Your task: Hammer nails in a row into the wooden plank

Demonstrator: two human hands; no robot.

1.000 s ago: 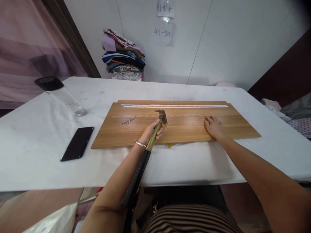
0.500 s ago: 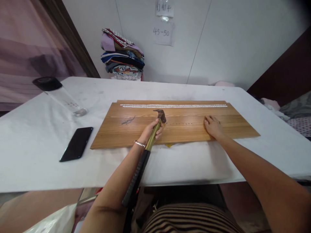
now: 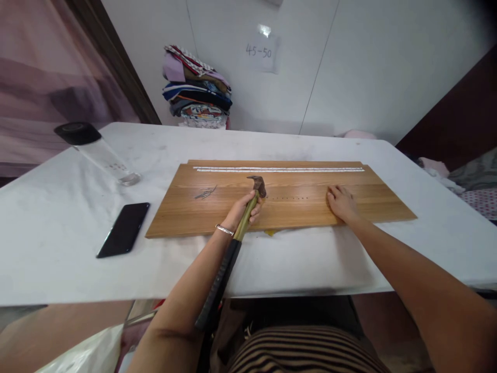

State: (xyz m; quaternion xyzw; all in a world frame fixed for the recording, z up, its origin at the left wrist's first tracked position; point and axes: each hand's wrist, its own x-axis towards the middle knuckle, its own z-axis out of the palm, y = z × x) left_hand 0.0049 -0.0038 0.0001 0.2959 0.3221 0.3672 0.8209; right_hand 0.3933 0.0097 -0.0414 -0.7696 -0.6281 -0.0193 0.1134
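My left hand (image 3: pixel 244 211) is closed around the handle of a claw hammer (image 3: pixel 241 226), just below its rusty head. The black rubber grip slants down toward my body, and the head is over the wooden board (image 3: pixel 174 207). Right of the head, a row of small dark nail points or holes (image 3: pixel 287 198) runs along the board. My right hand (image 3: pixel 341 202) rests palm down on the board's right part, fingers slightly bent, holding nothing visible. Loose nails (image 3: pixel 205 192) lie in a small pile on the left. Two white marked strips (image 3: pixel 277 169) run along the far edge.
A black phone (image 3: pixel 124 230) lies left of the board on the white-covered table (image 3: pixel 310 259). Behind it stands a clear bottle with a black lid (image 3: pixel 103 155). Folded clothes (image 3: pixel 197 88) are stacked against the wall, where a paper reading 45-50 (image 3: pixel 262 54) hangs.
The view has tilted down very slightly, so the upper paper on the wall is mostly out of frame. Both hands and the hammer stay where they were on the board.
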